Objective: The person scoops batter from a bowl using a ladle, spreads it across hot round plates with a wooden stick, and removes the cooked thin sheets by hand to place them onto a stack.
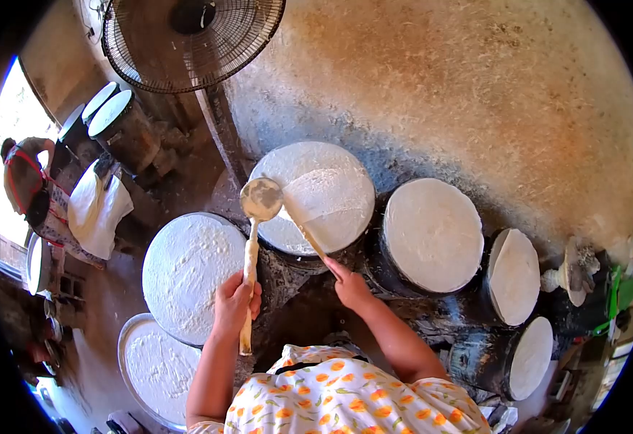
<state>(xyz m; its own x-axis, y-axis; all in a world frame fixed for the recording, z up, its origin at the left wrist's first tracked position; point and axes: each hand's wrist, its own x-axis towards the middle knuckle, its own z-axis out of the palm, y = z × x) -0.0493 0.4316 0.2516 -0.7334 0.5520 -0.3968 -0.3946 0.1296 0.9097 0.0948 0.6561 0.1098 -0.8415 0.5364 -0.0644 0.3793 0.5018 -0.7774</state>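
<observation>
My left hand (235,302) is closed around the pale, long handle of a ladle (261,199). The ladle's round, whitish-coated bowl is over the left edge of a large round griddle (338,189) covered in white. A rougher, brighter band crosses that white surface. My right hand (350,288) grips a thin wooden stick (308,235), which slants across the griddle toward the ladle bowl. The stick's far end meets or passes behind the bowl; I cannot tell which. Beside my left hand is a round surface (190,278) with lumpy white material.
A round tray (124,362) of white stuff lies lower left. White-topped drums (432,235) stand along the right. A fan (193,43) hangs above, on a post. At far left another person (31,181) bends near a white cloth (99,206) and more drums (125,137).
</observation>
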